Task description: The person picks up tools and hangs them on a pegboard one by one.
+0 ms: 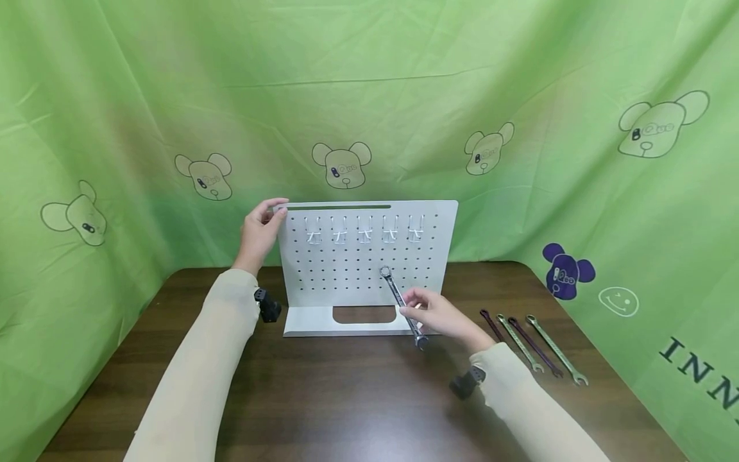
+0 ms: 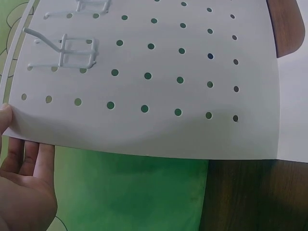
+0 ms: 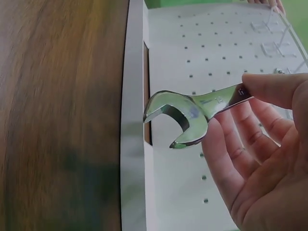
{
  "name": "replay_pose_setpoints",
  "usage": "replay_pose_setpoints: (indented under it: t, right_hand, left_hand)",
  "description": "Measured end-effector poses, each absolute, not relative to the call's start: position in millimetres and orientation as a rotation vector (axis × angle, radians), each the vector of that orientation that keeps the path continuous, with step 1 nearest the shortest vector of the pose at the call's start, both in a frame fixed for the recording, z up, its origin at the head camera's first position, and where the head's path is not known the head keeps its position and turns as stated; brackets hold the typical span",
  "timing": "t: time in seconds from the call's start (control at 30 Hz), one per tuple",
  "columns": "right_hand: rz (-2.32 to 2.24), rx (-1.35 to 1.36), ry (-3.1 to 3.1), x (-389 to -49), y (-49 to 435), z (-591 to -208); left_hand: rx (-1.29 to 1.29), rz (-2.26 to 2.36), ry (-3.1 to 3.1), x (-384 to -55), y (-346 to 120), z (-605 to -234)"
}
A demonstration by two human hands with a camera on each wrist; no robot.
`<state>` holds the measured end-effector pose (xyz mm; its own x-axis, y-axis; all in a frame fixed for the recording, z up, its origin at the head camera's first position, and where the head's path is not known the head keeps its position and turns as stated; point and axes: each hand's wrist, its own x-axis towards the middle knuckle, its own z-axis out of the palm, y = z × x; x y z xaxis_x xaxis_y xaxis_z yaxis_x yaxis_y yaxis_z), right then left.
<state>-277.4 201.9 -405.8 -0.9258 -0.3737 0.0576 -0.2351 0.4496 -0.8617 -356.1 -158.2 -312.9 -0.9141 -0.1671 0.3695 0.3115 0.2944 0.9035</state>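
Note:
A white pegboard [image 1: 358, 263] stands upright on its base, with several white wire hooks [image 1: 365, 231] in a row near its top. At the board's upper left corner, my left hand [image 1: 258, 235] pinches the edge, thumb in front and fingers behind, as the left wrist view also shows. My right hand [image 1: 435, 313] holds a shiny combination wrench [image 1: 398, 296] by its shank, between thumb and fingers, before the lower right of the board. The ring end points up toward the holes. In the right wrist view the open end [image 3: 178, 115] faces the base.
Several more wrenches, dark purplish and silver ones such as this silver wrench [image 1: 557, 350], lie side by side on the brown wooden table [image 1: 346, 398] at the right. A green cloth [image 1: 369, 83] with printed bear heads hangs behind and around the table.

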Motion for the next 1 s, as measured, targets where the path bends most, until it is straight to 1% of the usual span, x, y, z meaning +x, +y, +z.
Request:
replay_pose_setpoints:
  t: [0.47, 1.0]
  right_hand:
    - [-1.573, -0.601, 2.482, -288, 159, -406]
    - [-1.567, -0.667, 2.429, -291, 108, -389]
  left_hand:
    - [-0.116, -1.64, -2.193, -357, -161, -314]
    - [-0.138, -1.636, -2.189, -357, -159, -312]
